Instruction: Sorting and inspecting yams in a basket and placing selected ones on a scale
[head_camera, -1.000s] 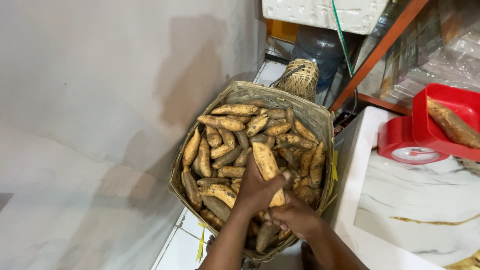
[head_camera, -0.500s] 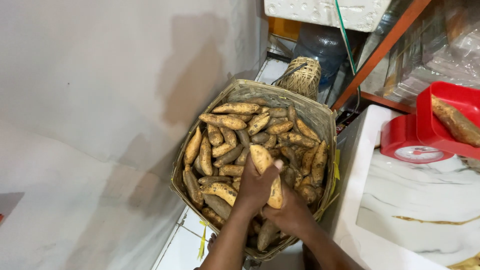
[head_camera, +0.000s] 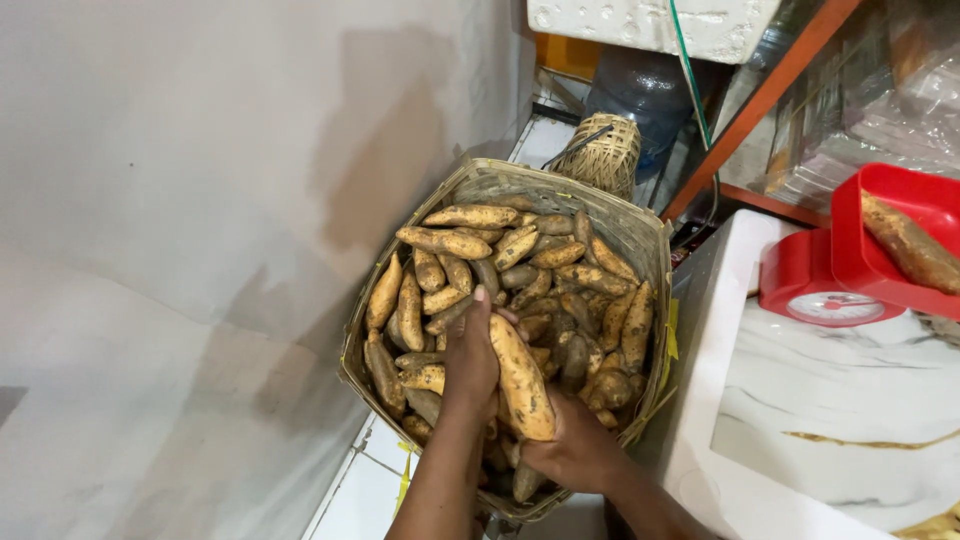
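Observation:
A woven basket (head_camera: 630, 228) on the floor is heaped with several dirty orange sweet potatoes. One large sweet potato (head_camera: 520, 376) is held over the near side of the heap by both hands. My left hand (head_camera: 470, 352) wraps its left side, fingers up along it. My right hand (head_camera: 572, 450) cups its lower end from the right. More sweet potatoes (head_camera: 450, 242) lie at the far side of the basket.
A grey wall stands close on the left. A white marble-patterned counter (head_camera: 830, 420) on the right carries a red kitchen scale (head_camera: 815, 290) whose red tray (head_camera: 880, 230) holds one sweet potato (head_camera: 910, 245). Behind the basket sit a small woven container (head_camera: 602, 155) and a water jug (head_camera: 645, 100).
Both hands have shifted slightly with the large sweet potato, which now sits lower and nearer the basket's front. The camera view has drifted a little.

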